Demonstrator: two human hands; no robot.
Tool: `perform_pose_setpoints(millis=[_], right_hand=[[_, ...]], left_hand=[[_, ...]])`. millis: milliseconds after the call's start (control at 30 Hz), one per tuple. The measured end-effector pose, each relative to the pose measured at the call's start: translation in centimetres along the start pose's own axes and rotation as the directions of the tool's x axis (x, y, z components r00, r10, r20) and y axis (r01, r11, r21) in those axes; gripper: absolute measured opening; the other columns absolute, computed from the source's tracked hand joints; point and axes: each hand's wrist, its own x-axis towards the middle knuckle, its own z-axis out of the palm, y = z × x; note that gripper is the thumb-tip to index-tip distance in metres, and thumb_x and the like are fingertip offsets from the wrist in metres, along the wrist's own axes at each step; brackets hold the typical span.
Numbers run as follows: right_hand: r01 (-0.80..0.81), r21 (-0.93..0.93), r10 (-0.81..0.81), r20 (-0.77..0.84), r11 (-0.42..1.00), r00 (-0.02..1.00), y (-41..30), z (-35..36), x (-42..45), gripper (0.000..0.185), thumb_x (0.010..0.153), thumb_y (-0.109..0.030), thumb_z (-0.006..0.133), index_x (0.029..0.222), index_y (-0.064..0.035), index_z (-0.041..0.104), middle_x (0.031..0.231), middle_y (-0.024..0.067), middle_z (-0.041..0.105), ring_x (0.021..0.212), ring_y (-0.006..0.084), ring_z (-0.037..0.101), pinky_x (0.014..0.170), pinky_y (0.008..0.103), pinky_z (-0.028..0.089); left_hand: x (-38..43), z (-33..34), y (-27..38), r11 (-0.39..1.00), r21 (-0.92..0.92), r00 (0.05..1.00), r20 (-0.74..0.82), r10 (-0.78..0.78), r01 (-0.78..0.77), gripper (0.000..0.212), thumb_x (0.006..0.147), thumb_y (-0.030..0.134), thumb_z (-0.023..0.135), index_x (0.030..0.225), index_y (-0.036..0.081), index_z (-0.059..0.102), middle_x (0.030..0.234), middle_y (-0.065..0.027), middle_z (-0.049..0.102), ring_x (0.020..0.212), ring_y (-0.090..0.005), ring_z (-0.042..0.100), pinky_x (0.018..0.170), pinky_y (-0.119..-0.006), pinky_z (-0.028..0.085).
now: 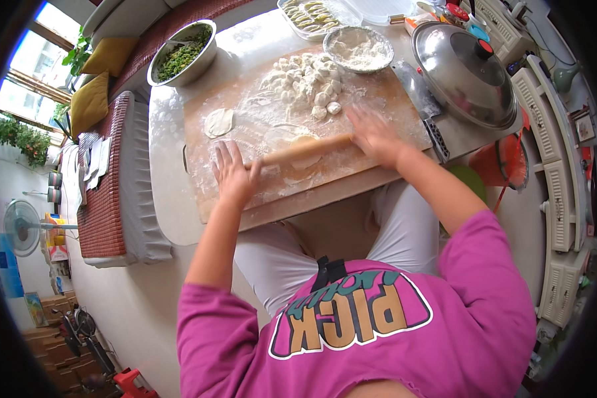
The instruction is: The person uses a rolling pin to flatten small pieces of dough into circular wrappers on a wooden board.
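A wooden rolling pin (306,150) lies slantwise over the floured wooden board (398,114), across a piece of dough (304,142) that shows partly behind and in front of it. My left hand (236,171) rests on its left end with the fingers spread. The right end is under my right hand (375,134), whose fingers are blurred. A flat round dough wrapper (219,123) lies at the board's left. Beyond the pin, a heap of small floured dough pieces (306,82) sits on the board, with a few loose ones at its near edge.
A steel bowl of chopped green filling (210,54) stands back left, a bowl of flour (358,49) behind the board. Farther back is a plastic box of dumplings (311,19). A cleaver (437,139) and a large domed pan lid (465,74) lie to the right.
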Motion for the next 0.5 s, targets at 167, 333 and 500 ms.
perform_pose_setpoints(millis=[167,333,500], right_hand=[[0.005,0.014,-0.006,0.064,1.000,0.998,-0.7,-0.7,-3.4,0.055,0.092,-0.036,0.032,0.139,-0.0112,0.018,0.143,0.0134,0.020,0.133,0.0269,0.016,0.108,0.0391,0.012],[-0.057,-0.073,0.061,0.053,0.996,0.997,-0.4,-1.2,1.2,0.055,0.093,-0.040,0.027,0.140,-0.0141,0.015,0.145,0.0113,0.016,0.134,0.0261,0.013,0.108,0.0408,0.011],[-0.125,-0.028,0.126,0.049,0.992,0.991,-0.3,-0.9,3.3,0.055,0.093,-0.041,0.024,0.140,-0.0155,0.014,0.145,0.0101,0.015,0.135,0.0239,0.010,0.108,0.0416,0.008]], left_hand=[[-4.4,1.6,-1.2,0.982,-0.044,0.982,-0.044,0.181,-0.183,0.080,0.083,0.052,0.045,0.138,0.002,0.015,0.144,-0.0213,0.008,0.134,-0.0336,0.005,0.107,-0.046,0.005],[-0.4,0.9,-0.8,0.995,-0.091,0.999,0.036,0.035,-0.032,0.081,0.082,0.054,0.045,0.139,0.004,0.015,0.144,-0.0212,0.008,0.134,-0.0325,0.005,0.107,-0.047,0.004],[2.5,0.7,-0.9,0.991,-0.107,0.991,0.115,-0.069,0.082,0.084,0.081,0.059,0.041,0.140,0.006,0.013,0.145,-0.0197,0.006,0.135,-0.0295,0.003,0.107,-0.047,0.005]])
